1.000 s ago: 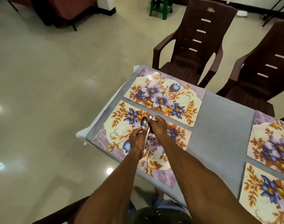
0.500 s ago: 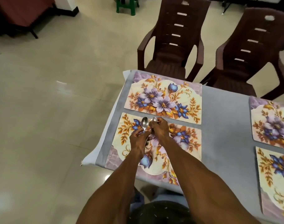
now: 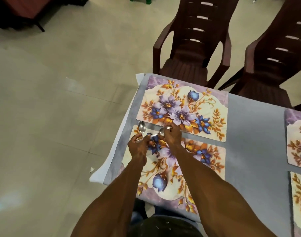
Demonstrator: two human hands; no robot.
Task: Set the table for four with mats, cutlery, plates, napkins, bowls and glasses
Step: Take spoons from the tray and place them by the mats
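Off to the left of both hands there is only pale tiled floor, with the white edge of the desk [image 3: 259,134] covering just beside the left wrist.

The left hand [image 3: 137,146] hovers over the far left corner of the near mat [image 3: 197,170], fingers curled round the handle of a spoon [image 3: 142,127] whose bowl points away from the person and lies over the narrow strip of grey cloth between the two mats. Close to its right, the right hand [image 3: 172,135] pinches a second spoon [image 3: 162,131] near its bowl; another glint of metal shows at its fingertips, but whether that is a third piece of cutlery cannot be told. The two hands sit near each other without clearly touching.

Beyond the hands lies the far mat [image 3: 202,101], and past it two brown chairs [image 3: 189,53]. Well to the right of the right hand, two more mats [image 3: 297,139] run out of view.

Judging by this, the mats are laid and the cutlery step has just begun; no plates, napkins, bowls or glasses are in sight. The next move probably calls for separating the spoons and laying one down flat beside a mat, handle toward the diner, without dragging the mat askew.
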